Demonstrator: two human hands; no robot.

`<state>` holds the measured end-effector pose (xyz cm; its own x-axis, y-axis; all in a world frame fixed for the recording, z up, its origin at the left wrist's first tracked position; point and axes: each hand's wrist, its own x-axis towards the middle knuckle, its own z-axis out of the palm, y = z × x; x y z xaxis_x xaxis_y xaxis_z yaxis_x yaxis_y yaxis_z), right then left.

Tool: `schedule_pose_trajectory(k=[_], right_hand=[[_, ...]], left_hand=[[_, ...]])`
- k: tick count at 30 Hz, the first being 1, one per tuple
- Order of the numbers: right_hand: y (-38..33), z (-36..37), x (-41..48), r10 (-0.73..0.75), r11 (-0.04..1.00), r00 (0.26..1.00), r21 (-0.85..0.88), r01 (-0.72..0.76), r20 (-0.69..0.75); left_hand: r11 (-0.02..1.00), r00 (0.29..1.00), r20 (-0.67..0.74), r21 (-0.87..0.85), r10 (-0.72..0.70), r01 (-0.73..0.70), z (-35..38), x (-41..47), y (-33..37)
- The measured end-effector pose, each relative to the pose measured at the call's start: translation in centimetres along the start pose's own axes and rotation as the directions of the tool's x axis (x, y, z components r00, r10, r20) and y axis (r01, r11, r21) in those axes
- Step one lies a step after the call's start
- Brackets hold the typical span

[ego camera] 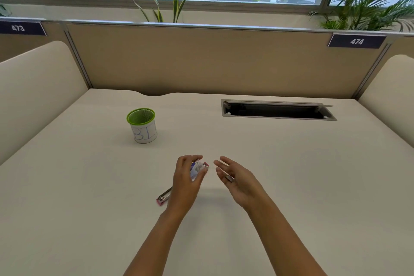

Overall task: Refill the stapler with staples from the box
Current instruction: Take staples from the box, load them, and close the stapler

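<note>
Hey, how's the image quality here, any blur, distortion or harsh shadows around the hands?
Head view: wide-angle bending of the partition edges; soft daylight, faint shadow under the right hand; staple box in the left hand slightly blurred, print unreadable; stapler fairly sharp.

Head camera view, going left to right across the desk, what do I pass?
Green mesh pen cup → pink stapler → left hand holding the staple box → right hand → cable slot.

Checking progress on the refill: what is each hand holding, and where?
Left hand grips the staple box around its near end. Right hand has a strip of staples lying on its open fingers.
</note>
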<state>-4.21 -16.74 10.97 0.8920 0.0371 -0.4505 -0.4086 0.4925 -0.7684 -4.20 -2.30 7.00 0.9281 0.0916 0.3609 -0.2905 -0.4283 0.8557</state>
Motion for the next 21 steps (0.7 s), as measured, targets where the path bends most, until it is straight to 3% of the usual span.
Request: schedule_pose_trajectory(k=[3, 8, 16, 21], right_hand=[[0.0, -1.2, 0.5, 0.072, 0.981, 0.997, 0.181, -0.069, -0.009], [0.5, -2.9, 1.2, 0.057, 0.992, 0.995, 0.115, -0.048, -0.079], [1.6, -4.3, 1.8, -0.003, 0.993, 0.983, 0.114, 0.024, -0.183], [1.8, -4.5, 2.1, -0.022, 0.997, 0.978, 0.068, 0.037, -0.209]], left_hand=[[0.992, 0.994, -0.043, 0.067, -0.102, 0.105, -2.1, 0.4, -2.2], [0.95, 0.954, -0.081, 0.103, -0.288, 0.295, -5.5, 0.7, -6.0], [0.893, 0.942, -0.117, 0.297, -0.316, 0.337, -7.0, 0.6, -8.6], [0.834, 0.965, -0.197, 0.492, -0.175, 0.252, -6.0, 0.1, -7.7]])
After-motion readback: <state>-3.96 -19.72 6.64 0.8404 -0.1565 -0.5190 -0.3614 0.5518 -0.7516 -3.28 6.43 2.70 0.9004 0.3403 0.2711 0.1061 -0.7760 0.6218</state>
